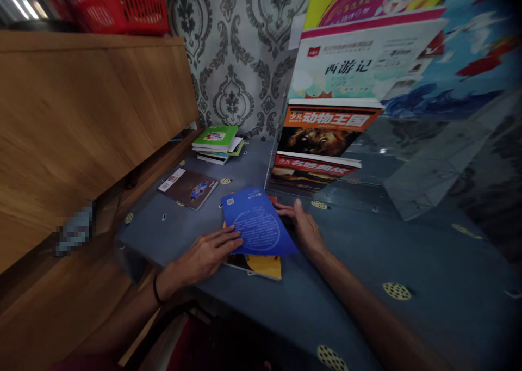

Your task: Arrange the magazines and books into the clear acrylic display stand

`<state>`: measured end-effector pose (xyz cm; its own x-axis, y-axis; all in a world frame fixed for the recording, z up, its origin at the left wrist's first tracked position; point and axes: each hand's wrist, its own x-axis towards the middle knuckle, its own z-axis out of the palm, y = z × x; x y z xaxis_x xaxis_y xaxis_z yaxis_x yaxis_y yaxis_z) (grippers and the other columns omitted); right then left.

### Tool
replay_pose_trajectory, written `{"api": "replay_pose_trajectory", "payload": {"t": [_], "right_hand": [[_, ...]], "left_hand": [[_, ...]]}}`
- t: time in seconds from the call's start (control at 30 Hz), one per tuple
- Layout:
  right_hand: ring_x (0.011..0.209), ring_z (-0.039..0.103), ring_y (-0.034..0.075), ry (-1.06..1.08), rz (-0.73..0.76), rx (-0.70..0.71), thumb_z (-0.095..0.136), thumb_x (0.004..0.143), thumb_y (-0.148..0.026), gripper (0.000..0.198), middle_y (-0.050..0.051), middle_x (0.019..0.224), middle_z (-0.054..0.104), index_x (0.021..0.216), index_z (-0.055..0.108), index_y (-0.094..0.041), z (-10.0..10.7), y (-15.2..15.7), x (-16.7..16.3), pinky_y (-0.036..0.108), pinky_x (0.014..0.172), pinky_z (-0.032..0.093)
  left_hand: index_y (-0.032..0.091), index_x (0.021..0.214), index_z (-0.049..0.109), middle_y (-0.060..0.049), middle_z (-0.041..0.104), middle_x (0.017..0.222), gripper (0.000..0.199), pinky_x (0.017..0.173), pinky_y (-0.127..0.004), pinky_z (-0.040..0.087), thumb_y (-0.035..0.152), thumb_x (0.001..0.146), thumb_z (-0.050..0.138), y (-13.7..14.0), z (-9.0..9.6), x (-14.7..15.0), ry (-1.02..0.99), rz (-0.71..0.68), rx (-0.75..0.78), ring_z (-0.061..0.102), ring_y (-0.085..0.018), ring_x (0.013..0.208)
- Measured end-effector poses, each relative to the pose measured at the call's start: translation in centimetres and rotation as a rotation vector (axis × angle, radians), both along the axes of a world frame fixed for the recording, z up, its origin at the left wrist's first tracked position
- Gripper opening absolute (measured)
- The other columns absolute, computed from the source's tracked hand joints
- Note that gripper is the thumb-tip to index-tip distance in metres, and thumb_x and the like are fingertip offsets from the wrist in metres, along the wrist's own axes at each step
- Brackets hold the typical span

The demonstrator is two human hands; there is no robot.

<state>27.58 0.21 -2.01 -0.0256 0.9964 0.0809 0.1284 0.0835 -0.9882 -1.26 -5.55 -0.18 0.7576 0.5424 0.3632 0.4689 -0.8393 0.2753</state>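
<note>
Blue booklet [259, 224]'s just nearside of the book rack [420, 191], atop a yellow book [267, 266]. Left hand [214, 251] has fingers flat, nearly together on it; right hand [305, 227]'s by its edge, can't tell if pinching. I'd press lightly, avoids creases.

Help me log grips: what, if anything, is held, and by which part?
The left hand lies on the blue booklet near its lower left edge, the right hand by its right edge; whether either grips it cannot be told.
</note>
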Motion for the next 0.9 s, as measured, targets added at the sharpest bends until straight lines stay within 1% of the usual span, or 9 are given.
{"api": "replay_pose_trajectory", "payload": {"t": [0.1, 0.17, 0.3, 0.4, 0.5, 0.6, 0.67, 0.73, 0.9], "right_hand": [[0.123, 0.063, 0.034, -0.064, 0.058, 0.043, 0.066, 0.079, -0.073, 0.05, 0.009, 0.124, 0.073, 0.076, 0.08, -0.026, -0.2, 0.0, 0.5, 0.052, 0.111, 0.043], [0.121, 0.065, 0.034, -0.161, 0.063, 0.103, 0.076, 0.074, -0.062, 0.037, 0.01, 0.129, 0.071, 0.073, 0.079, -0.025, -0.7, 0.0, 0.5, 0.052, 0.109, 0.045], [0.118, 0.066, 0.032, -0.277, 0.02, 0.163, 0.071, 0.079, -0.047, 0.026, 0.012, 0.131, 0.069, 0.068, 0.073, -0.023, -1.8, -0.1, 0.2, 0.052, 0.107, 0.046], [0.121, 0.064, 0.032, -0.318, 0.008, 0.184, 0.068, 0.08, -0.042, 0.025, 0.013, 0.135, 0.066, 0.065, 0.068, -0.023, -2.0, -0.5, 0.0, 0.052, 0.107, 0.045], [0.126, 0.061, 0.033, -0.341, 0.027, 0.174, 0.066, 0.081, -0.04, 0.025, 0.013, 0.141, 0.062, 0.063, 0.066, -0.022, -1.9, -1.4, -0.2, 0.053, 0.109, 0.042], [0.131, 0.056, 0.034, -0.357, 0.034, 0.156, 0.065, 0.082, -0.039, 0.027, 0.013, 0.145, 0.058, 0.06, 0.064, -0.022, -1.6, -2.5, -0.3, 0.054, 0.109, 0.042], [0.134, 0.054, 0.034, -0.369, 0.03, 0.139, 0.065, 0.082, -0.039, 0.027, 0.013, 0.146, 0.057, 0.061, 0.064, -0.023, -1.5, -3.1, -0.2, 0.054, 0.109, 0.042], [0.134, 0.054, 0.034, -0.373, 0.032, 0.122, 0.065, 0.082, -0.04, 0.027, 0.013, 0.145, 0.058, 0.062, 0.063, -0.022, -1.3, -3.5, -0.1, 0.054, 0.109, 0.042], [0.133, 0.054, 0.033, -0.391, 0.037, 0.091, 0.064, 0.084, -0.04, 0.028, 0.015, 0.143, 0.058, 0.063, 0.06, -0.021, -0.8, -4.0, 0.4, 0.052, 0.107, 0.043]], "left_hand": [[0.023, 0.145, 0.052, -0.012, 0.061, 0.144, 0.043, 0.116, -0.049, 0.046, 0.02, 0.103, 0.041, -0.2, 0.5, -1.2, 0.011, -0.026, -0.084, 0.05, -0.025, 0.142], [0.022, 0.144, 0.054, -0.012, 0.056, 0.149, 0.042, 0.12, -0.049, 0.04, 0.022, 0.103, 0.043, -0.3, 1.2, -1.7, 0.038, -0.035, -0.156, 0.046, -0.024, 0.144], [0.026, 0.147, 0.052, -0.009, 0.046, 0.158, 0.049, 0.126, -0.054, 0.028, 0.04, 0.1, 0.056, 0.3, 2.9, -1.7, 0.102, -0.062, -0.347, 0.039, -0.027, 0.149], [0.028, 0.146, 0.053, -0.007, 0.045, 0.158, 0.05, 0.126, -0.052, 0.025, 0.05, 0.101, 0.051, 1.4, 3.3, -0.9, 0.13, -0.002, -0.441, 0.037, -0.026, 0.15], [0.025, 0.148, 0.05, -0.01, 0.04, 0.162, 0.052, 0.126, -0.052, 0.023, 0.05, 0.103, 0.045, 2.8, 2.5, 0.4, 0.157, 0.133, -0.374, 0.029, -0.026, 0.153], [0.019, 0.151, 0.045, -0.016, 0.034, 0.164, 0.058, 0.126, -0.055, 0.022, 0.049, 0.102, 0.048, 4.0, 1.2, 1.6, 0.191, 0.231, -0.261, 0.023, -0.03, 0.155], [0.018, 0.152, 0.043, -0.018, 0.032, 0.164, 0.06, 0.125, -0.057, 0.023, 0.05, 0.101, 0.05, 4.6, 0.6, 2.0, 0.213, 0.234, -0.213, 0.022, -0.032, 0.155], [0.02, 0.152, 0.04, -0.017, 0.031, 0.165, 0.061, 0.124, -0.056, 0.024, 0.053, 0.101, 0.048, 5.0, 0.3, 2.2, 0.231, 0.217, -0.178, 0.022, -0.032, 0.155], [0.022, 0.153, 0.038, -0.017, 0.036, 0.163, 0.064, 0.122, -0.056, 0.028, 0.059, 0.101, 0.044, 5.1, 0.3, 2.3, 0.296, 0.204, -0.117, 0.027, -0.033, 0.154]]}}
